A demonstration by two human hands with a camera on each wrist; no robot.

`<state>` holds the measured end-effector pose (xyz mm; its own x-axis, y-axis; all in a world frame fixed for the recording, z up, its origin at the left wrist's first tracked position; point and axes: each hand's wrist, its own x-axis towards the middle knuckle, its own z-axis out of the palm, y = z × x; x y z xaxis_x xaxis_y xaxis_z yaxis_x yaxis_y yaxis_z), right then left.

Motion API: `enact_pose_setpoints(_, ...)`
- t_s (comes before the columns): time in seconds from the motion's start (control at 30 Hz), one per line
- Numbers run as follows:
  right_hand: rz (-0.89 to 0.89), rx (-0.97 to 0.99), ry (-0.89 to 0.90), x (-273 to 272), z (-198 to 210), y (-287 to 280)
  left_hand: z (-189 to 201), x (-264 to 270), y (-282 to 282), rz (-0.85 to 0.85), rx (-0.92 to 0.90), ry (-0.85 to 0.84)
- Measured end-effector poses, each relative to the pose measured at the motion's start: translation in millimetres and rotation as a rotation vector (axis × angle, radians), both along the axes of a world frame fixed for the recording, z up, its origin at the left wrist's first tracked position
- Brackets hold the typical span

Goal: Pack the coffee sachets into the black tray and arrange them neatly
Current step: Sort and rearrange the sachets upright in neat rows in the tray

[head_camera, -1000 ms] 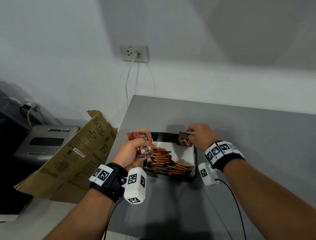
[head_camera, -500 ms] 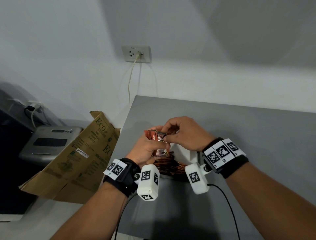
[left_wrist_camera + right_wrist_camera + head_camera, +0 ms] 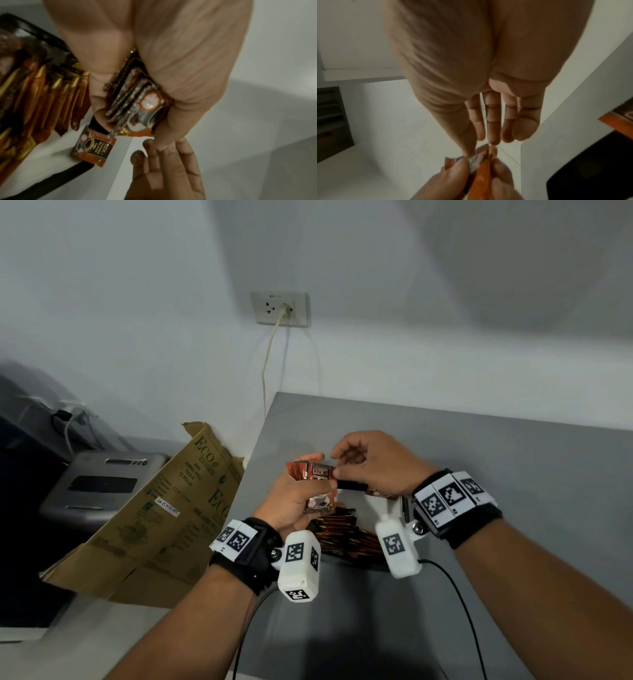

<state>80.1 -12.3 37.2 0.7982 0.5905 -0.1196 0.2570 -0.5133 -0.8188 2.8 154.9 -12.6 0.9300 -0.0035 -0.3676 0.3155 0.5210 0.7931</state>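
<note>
My left hand (image 3: 308, 475) grips an upright stack of brown and orange coffee sachets (image 3: 317, 486) just above the black tray (image 3: 352, 485), which the hands mostly hide. The left wrist view shows the stack (image 3: 133, 97) edge-on in my palm. My right hand (image 3: 337, 465) meets it from the right, thumb and forefinger pinching the top edge of the front sachet. A row of sachets (image 3: 42, 94) stands along the tray's (image 3: 36, 35) left side. One "D2X Black Coffee" sachet (image 3: 93, 148) lies flat at its far end. In the right wrist view my thumb touches the stack (image 3: 481, 170).
The tray sits near the grey table's (image 3: 513, 508) left edge. A flattened cardboard box (image 3: 154, 508) leans beside the table, with a grey machine (image 3: 102, 484) behind it. A cord hangs from the wall socket (image 3: 279, 309). Wrist camera cables trail toward me.
My right hand left one sachet at the tray's far end and came back left to the stack. My left hand shifted slightly right, over the tray.
</note>
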Motion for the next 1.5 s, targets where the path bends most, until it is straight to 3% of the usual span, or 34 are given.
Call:
enact_pose_setpoints(0.2,-0.008,0.004,-0.001,0.3,0.8,6.0,0.3,4.1,2.3,-0.003,0.006,0.011)
enact_pose_setpoints(0.4,-0.156,-0.216,-0.205,23.3,-5.1,-12.5,-8.8,6.0,21.6,0.128,-0.012,0.055)
enact_pose_setpoints(0.63,-0.16,-0.438,-0.195,25.0,-45.2,-9.1,-10.8,2.7,31.2,0.164,0.046,0.058)
enact_pose_setpoints(1.5,-0.256,-0.436,-0.189,30.4,-60.3,-22.6,-11.1,-12.3,33.4,0.169,0.046,0.089)
